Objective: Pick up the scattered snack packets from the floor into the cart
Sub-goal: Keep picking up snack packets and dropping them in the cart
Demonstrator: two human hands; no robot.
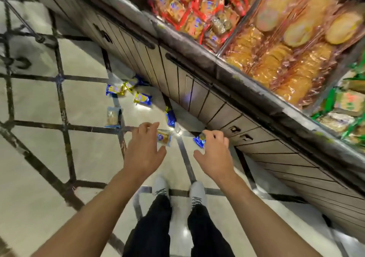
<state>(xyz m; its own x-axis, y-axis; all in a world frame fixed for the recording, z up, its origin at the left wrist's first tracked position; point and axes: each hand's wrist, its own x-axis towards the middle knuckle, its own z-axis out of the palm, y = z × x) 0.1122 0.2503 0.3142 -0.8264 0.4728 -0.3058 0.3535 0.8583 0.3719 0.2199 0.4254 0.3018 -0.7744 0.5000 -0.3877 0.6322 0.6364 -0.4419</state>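
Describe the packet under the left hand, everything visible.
The clear packet is a small see-through wrapper with a tan biscuit-like snack inside and a round blue mark on its face. It looks like thin glossy plastic. The left hand reaches over it, fingers spread and straight above its far edge, thumb beside its near corner; actual contact is unclear. It appears to lie flat on the pale tiled floor, near a dark tile seam.

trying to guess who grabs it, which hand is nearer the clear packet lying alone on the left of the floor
Left. The left hand is just right of the clear packet and a little nearer the person, with bare floor between. The right hand is farther right, beyond the left hand.
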